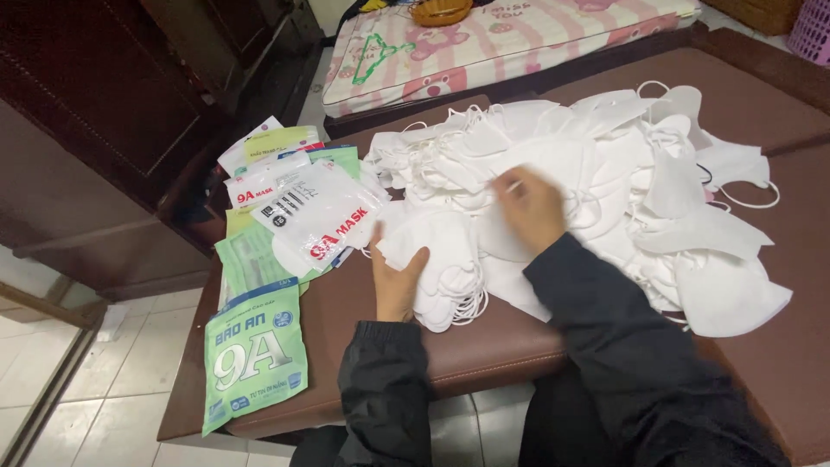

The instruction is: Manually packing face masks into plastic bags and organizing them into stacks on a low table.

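Observation:
A big heap of white face masks [605, 164] with ear loops covers the brown padded surface [484, 346]. My left hand [396, 275] holds a small stack of folded white masks [432, 259] at the heap's near left edge. My right hand [529, 206] reaches into the heap, fingers pinching at a white mask; it is blurred. Both arms wear black sleeves.
Flat mask packets lie left of the heap: a green one [255, 355] near the front edge, white and green ones [303, 207] behind it. A dark wooden cabinet [104, 112] stands to the left, a pink patterned mattress [501, 43] behind, tiled floor below.

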